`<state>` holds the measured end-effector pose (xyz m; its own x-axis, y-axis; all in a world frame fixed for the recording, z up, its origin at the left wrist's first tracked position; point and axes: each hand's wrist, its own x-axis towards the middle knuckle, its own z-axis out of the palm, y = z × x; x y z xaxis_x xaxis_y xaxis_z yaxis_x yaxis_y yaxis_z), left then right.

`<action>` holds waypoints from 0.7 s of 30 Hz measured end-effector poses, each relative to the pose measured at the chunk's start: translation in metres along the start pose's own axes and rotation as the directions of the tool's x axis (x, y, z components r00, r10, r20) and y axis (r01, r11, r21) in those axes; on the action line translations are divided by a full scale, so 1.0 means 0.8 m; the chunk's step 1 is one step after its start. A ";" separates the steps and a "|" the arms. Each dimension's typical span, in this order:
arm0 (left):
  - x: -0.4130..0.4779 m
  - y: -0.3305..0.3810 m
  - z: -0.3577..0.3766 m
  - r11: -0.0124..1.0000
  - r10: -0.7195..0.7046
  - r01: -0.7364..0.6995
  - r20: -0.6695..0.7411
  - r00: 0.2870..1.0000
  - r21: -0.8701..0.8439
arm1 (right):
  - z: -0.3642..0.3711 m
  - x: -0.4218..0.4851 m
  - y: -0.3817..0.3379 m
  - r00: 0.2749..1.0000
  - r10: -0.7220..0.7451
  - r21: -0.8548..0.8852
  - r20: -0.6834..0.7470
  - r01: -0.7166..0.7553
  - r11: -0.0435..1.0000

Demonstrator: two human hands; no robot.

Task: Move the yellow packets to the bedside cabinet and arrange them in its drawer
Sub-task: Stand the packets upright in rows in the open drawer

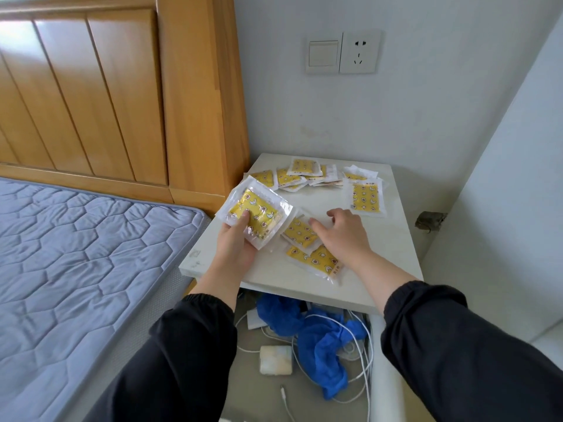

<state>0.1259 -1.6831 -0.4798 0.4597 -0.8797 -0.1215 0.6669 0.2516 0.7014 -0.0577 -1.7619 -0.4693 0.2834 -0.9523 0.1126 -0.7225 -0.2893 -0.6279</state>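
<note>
Currently left hand (pixel 236 243) grips a glossy stack of yellow packets (pixel 256 213) over the left edge of the bedside cabinet top (pixel 393 239), right hand (pixel 342 236), fingers relaxed and holding nothing, touches loose packets (pixel 300 233) at its centre; risk: stack fans apart, spilling into the cluttered drawer (pixel 246 397) below.

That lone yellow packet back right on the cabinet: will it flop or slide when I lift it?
Probably floppy: the packet is thin film lying flat. Likely slippery: it looks glossy. Seemingly light: the left hand holds a whole stack.
</note>
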 end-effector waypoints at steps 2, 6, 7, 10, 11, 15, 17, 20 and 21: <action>0.000 0.002 -0.001 0.996 -0.043 0.039 -0.038 0.998 -0.079 | -0.004 0.008 -0.017 0.997 0.035 -0.129 0.064 -0.026 0.991; 0.004 0.006 -0.004 0.983 -0.110 0.102 -0.045 0.993 -0.153 | -0.008 0.026 -0.049 0.972 0.150 -0.353 0.180 -0.079 0.932; 0.005 0.007 -0.004 0.981 -0.119 0.111 -0.037 0.992 -0.157 | -0.006 0.030 -0.056 0.961 0.184 -0.408 0.206 -0.087 0.909; 0.007 0.007 -0.004 0.975 -0.138 0.137 0.006 0.990 -0.176 | 0.002 0.039 -0.075 0.913 0.285 -0.579 0.293 -0.068 0.813; 0.007 0.007 -0.004 0.973 -0.141 0.141 0.013 0.990 -0.184 | 0.004 0.041 -0.080 0.902 0.304 -0.611 0.305 -0.059 0.789; 0.010 0.008 -0.006 0.967 -0.143 0.149 0.044 0.989 -0.208 | 0.002 0.047 -0.094 0.892 0.299 -0.594 0.339 -0.044 0.804; 0.012 0.007 -0.008 0.968 -0.136 0.146 0.061 0.989 -0.206 | 0.001 0.046 -0.100 0.878 0.297 -0.566 0.374 -0.037 0.824; 0.012 0.007 -0.007 0.962 -0.143 0.156 0.076 0.987 -0.223 | 0.002 0.046 -0.106 0.907 0.270 -0.518 0.323 -0.069 0.853; 0.012 0.007 -0.006 0.960 -0.149 0.163 0.079 0.986 -0.226 | 0.002 0.046 -0.106 0.918 0.257 -0.491 0.303 -0.081 0.867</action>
<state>0.1367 -1.6883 -0.4806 0.3074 -0.9364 -0.1691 0.8481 0.1890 0.4950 0.0151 -1.7720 -0.4132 0.2651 -0.9192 -0.2913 -0.9594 -0.2212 -0.1752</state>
